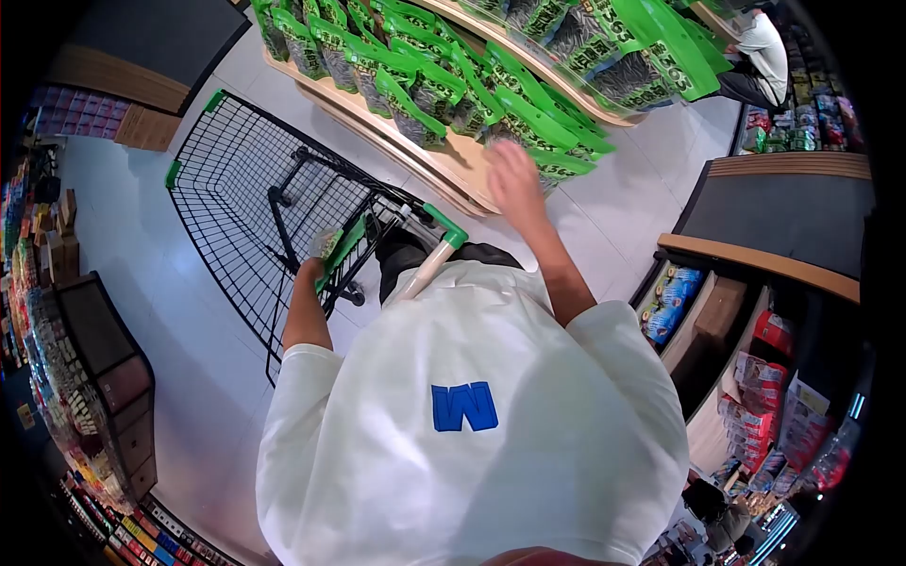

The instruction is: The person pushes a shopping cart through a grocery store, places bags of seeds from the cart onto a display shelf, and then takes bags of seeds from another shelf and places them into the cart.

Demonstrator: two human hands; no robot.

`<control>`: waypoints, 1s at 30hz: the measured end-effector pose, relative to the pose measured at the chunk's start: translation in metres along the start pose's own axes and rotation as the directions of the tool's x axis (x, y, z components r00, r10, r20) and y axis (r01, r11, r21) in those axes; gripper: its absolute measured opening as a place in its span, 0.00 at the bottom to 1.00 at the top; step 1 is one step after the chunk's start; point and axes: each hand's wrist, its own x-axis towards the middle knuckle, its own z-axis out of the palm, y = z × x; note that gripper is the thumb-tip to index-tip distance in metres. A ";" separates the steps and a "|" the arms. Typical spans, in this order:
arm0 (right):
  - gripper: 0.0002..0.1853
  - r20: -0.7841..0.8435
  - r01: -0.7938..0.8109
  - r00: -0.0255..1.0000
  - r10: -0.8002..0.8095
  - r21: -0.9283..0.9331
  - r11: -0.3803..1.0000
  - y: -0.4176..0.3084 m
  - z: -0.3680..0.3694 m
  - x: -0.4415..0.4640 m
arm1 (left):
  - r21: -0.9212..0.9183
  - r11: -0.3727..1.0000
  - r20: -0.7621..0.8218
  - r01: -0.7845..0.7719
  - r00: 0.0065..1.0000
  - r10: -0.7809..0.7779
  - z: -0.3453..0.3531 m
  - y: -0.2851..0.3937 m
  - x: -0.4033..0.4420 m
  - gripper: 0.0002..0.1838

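Note:
My left hand [312, 270] is down at the near end of the black wire shopping cart [236, 156], beside its green seat flap [345, 247]. A small clear pack [327, 243] with some green on it shows at the fingers, which look closed on it. My right hand [515, 181] is raised in front of the wooden shelf [464, 162], close to the green and black bags [411, 108] standing on it. Motion smears its fingers, and no held thing shows in it. The cart's handle with a green end [449, 224] lies against my waist.
An upper shelf holds more green bags [651, 57]. A person in a white top [763, 47] is at the far right. Bins with red packs [755, 396] and blue packs [672, 300] stand at right. Loaded shelves [71, 396] line the left.

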 end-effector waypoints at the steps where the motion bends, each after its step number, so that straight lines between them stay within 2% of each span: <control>1: 0.16 -0.054 -0.066 0.997 0.062 -0.091 0.994 0.017 -0.007 -0.002 | -0.010 1.000 0.002 0.000 1.000 0.000 0.003 0.005 0.000 0.18; 3: 0.18 -0.063 -0.193 0.981 0.183 -0.227 0.955 0.046 -0.018 -0.008 | -0.092 0.996 0.055 0.017 0.998 -0.012 0.002 0.022 -0.006 0.20; 4: 0.18 -0.060 -0.187 0.982 0.178 -0.226 0.956 0.060 -0.019 -0.015 | -0.100 0.991 0.099 0.085 0.992 -0.075 -0.013 0.036 -0.024 0.21; 6: 0.15 0.079 -0.239 0.956 0.284 -0.354 0.904 0.080 -0.015 -0.027 | -0.039 0.999 0.092 0.037 0.995 -0.033 0.021 -0.003 0.020 0.22; 7: 0.15 0.081 -0.236 0.956 0.280 -0.353 0.906 0.078 -0.016 -0.027 | 0.028 1.000 0.090 -0.012 0.996 0.009 0.020 -0.006 0.022 0.22; 10: 0.09 0.173 -0.243 0.922 0.346 -0.437 0.866 0.071 -0.016 -0.028 | -0.040 0.997 0.018 0.072 0.997 -0.071 0.023 0.002 0.024 0.21; 13: 0.03 0.157 -0.222 0.933 0.323 -0.454 0.863 0.074 -0.017 -0.028 | -0.007 0.987 0.063 -0.160 0.985 0.160 0.055 -0.051 0.097 0.20; 14: 0.03 0.178 -0.202 0.938 0.296 -0.413 0.888 0.077 -0.020 -0.030 | -0.195 0.976 -0.073 -0.101 0.993 0.088 -0.009 0.018 0.011 0.20; 16: 0.03 0.196 -0.180 0.944 0.264 -0.365 0.914 0.076 -0.027 -0.027 | -0.451 0.854 -0.315 -0.260 0.941 0.121 -0.027 0.014 0.021 0.21; 17: 0.03 0.172 -0.166 0.958 0.228 -0.314 0.935 0.067 -0.041 -0.022 | -0.676 0.682 -0.377 -0.279 0.926 0.005 -0.044 0.027 0.004 0.20; 18: 0.03 0.150 -0.150 0.969 0.194 -0.264 0.953 0.056 -0.056 -0.016 | -0.666 0.701 -0.391 -0.255 0.920 -0.037 -0.072 0.040 -0.016 0.22; 19: 0.03 0.155 -0.149 0.969 0.193 -0.258 0.954 0.044 -0.072 -0.010 | -0.627 0.702 -0.502 -0.337 0.864 -0.034 -0.096 0.057 -0.043 0.23; 20: 0.04 0.108 -0.209 0.968 0.227 -0.154 0.966 0.030 -0.089 0.000 | -0.638 0.673 -0.534 -0.375 0.845 -0.036 -0.118 0.074 -0.065 0.21; 21: 0.05 0.063 -0.264 0.962 0.266 -0.046 0.964 0.016 -0.106 0.009 | -0.632 0.611 -0.617 -0.477 0.787 -0.024 -0.138 0.096 -0.093 0.19; 22: 0.05 0.063 -0.265 0.962 0.267 -0.043 0.963 0.003 -0.120 0.017 | -0.609 0.546 -0.695 -0.575 0.718 -0.018 -0.157 0.121 -0.124 0.18; 24: 0.06 0.015 -0.487 0.870 0.492 0.170 0.857 -0.024 -0.141 0.029 | -0.587 0.398 -0.771 -0.705 0.636 -0.009 -0.187 0.175 -0.187 0.16; 25: 0.06 0.010 -0.487 0.870 0.493 0.174 0.856 -0.034 -0.145 0.032 | -0.532 0.383 -0.806 -0.755 0.590 0.041 -0.201 0.202 -0.225 0.15; 26: 0.06 0.010 -0.479 0.854 0.520 0.403 0.780 -0.045 -0.148 0.036 | -0.512 0.368 -0.813 -0.776 0.576 0.086 -0.208 0.220 -0.253 0.14; 27: 0.07 0.019 -0.442 0.839 0.545 0.608 0.659 -0.057 -0.150 0.039 | -0.421 0.428 -0.834 -0.800 0.527 0.166 -0.215 0.235 -0.284 0.16; 28: 0.07 0.085 -0.413 0.853 0.515 0.712 0.567 -0.071 -0.152 0.041 | -0.322 0.479 -0.844 -0.817 0.476 0.245 -0.220 0.246 -0.309 0.17; 29: 0.07 0.085 -0.410 0.854 0.513 0.716 0.565 -0.082 -0.142 0.047 | -0.178 0.462 -0.889 -0.869 0.343 0.303 -0.222 0.250 -0.321 0.19; 30: 0.07 0.071 -0.308 0.863 0.501 0.859 0.409 -0.094 -0.130 0.051 | -0.028 0.439 -0.911 -0.898 0.203 0.358 -0.223 0.255 -0.332 0.21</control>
